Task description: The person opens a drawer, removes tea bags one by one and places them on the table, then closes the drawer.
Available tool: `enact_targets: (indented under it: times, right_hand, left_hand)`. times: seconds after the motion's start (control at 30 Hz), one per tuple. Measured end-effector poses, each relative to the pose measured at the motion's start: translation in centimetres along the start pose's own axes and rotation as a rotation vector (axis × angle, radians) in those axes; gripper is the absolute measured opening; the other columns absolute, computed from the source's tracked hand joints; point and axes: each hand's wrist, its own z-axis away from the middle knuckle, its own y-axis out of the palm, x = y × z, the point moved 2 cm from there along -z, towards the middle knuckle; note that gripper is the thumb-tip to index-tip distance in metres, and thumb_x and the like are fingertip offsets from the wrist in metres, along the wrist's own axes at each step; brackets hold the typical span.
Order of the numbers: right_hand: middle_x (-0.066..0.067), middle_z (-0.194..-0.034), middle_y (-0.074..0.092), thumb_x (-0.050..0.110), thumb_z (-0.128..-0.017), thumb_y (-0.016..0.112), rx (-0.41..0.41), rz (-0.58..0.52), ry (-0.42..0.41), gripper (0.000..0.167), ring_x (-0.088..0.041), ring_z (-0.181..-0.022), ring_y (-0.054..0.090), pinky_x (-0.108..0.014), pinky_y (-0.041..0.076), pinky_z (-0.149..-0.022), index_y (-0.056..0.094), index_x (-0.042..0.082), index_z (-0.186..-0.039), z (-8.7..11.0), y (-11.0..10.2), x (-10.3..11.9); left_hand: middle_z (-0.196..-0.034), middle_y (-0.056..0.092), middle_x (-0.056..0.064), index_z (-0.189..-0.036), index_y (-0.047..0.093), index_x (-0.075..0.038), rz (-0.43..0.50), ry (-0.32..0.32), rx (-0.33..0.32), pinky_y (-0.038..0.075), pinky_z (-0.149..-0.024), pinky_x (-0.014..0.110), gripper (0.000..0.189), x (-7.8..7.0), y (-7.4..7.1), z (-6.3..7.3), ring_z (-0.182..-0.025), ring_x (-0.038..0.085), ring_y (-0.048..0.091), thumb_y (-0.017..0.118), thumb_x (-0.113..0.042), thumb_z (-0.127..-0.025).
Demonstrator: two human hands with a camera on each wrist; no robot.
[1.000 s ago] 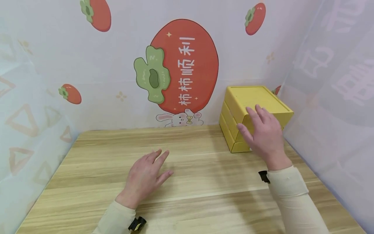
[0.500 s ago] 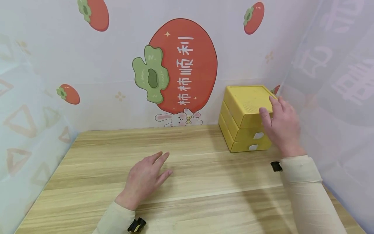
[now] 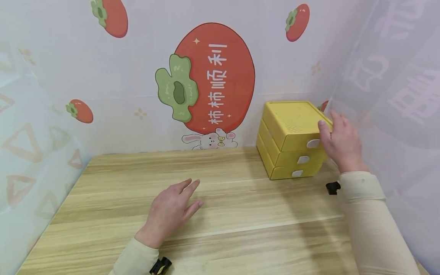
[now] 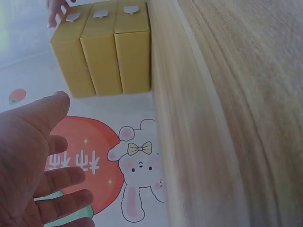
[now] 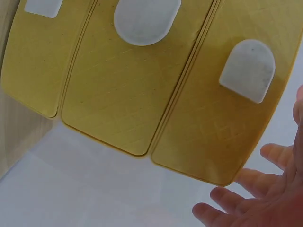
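Observation:
A yellow three-tier drawer box (image 3: 295, 118) stands at the back right of the table, its drawers closed and a pale tab handle (image 3: 303, 159) on each front. My right hand (image 3: 342, 143) is at the box's upper right front corner, fingers spread and reaching along its right side. In the right wrist view the fingers (image 5: 251, 182) show right beside the top drawer's edge, holding nothing. My left hand (image 3: 172, 212) hovers over the left-middle of the table with fingers loosely extended. The left wrist view shows that hand (image 4: 38, 165) with nothing in it.
The wooden table (image 3: 220, 214) has a printed cloth wall (image 3: 130, 76) behind it, with persimmons and a rabbit. A white side curtain (image 3: 395, 114) rises close to the right of the drawer box, and another (image 3: 38, 114) on the left.
My right hand has moved from in front of the drawer box rightward to its right front corner, uncovering the handles. My left hand has stayed nearly still.

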Motion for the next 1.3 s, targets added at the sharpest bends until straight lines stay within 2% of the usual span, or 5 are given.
enact_targets:
  times: [0.2, 0.57, 0.67, 0.87, 1.3]
  right_hand:
    - [-0.033, -0.164, 0.029, 0.051, -0.11, 0.024, 0.1, -0.058, 0.062, 0.075, -0.058, -0.146, 0.03, -0.075, 0.025, -0.113, 0.018, 0.001, -0.166, -1.1, 0.4, -1.2]
    - [-0.026, -0.172, 0.004, 0.049, -0.107, 0.012, 0.178, -0.357, 0.251, 0.077, -0.051, -0.156, 0.008, -0.067, 0.014, -0.123, -0.003, 0.003, -0.167, -0.6, 0.1, -2.6]
    - [-0.023, -0.172, -0.003, 0.048, -0.107, 0.014, 0.212, -0.438, 0.284, 0.077, -0.048, -0.157, 0.007, -0.067, 0.018, -0.122, -0.009, 0.004, -0.166, -0.5, 0.4, -2.8]
    - [-0.026, -0.149, 0.04, 0.046, -0.107, 0.02, 0.239, -0.508, 0.346, 0.07, -0.038, -0.125, 0.05, -0.062, 0.048, -0.105, 0.031, 0.0, -0.158, -0.7, 1.0, -3.1]
    - [-0.024, -0.149, 0.038, 0.045, -0.107, 0.019, 0.288, -0.562, 0.377, 0.071, -0.041, -0.129, 0.047, -0.068, 0.045, -0.107, 0.029, -0.001, -0.16, -0.8, 1.1, -3.6]
  left_hand:
    - [-0.13, 0.071, 0.016, -0.141, 0.065, -0.012, -0.005, 0.014, -0.015, 0.06, -0.088, 0.047, 0.063, 0.0, -0.2, 0.0, -0.109, 0.033, 0.073, 0.077, -0.049, -0.091]
    - [-0.133, 0.069, 0.018, -0.141, 0.066, -0.013, -0.062, 0.04, 0.0, 0.056, -0.099, 0.052, 0.063, -0.4, -0.3, -0.4, -0.116, 0.035, 0.07, 0.077, -0.049, -0.091]
    - [-0.135, 0.068, 0.018, -0.141, 0.066, -0.014, -0.08, 0.038, 0.009, 0.053, -0.103, 0.056, 0.062, -0.5, -0.3, -0.3, -0.12, 0.037, 0.067, 0.076, -0.05, -0.092]
    - [-0.138, 0.067, 0.018, -0.142, 0.065, -0.016, -0.09, 0.023, 0.022, 0.047, -0.109, 0.061, 0.061, -0.7, -0.4, -0.3, -0.126, 0.04, 0.064, 0.075, -0.051, -0.093]
    - [-0.137, 0.067, 0.018, -0.141, 0.066, -0.016, -0.091, 0.033, -0.011, 0.047, -0.109, 0.059, 0.062, -1.2, -0.6, -0.8, -0.125, 0.038, 0.065, 0.078, -0.048, -0.09]
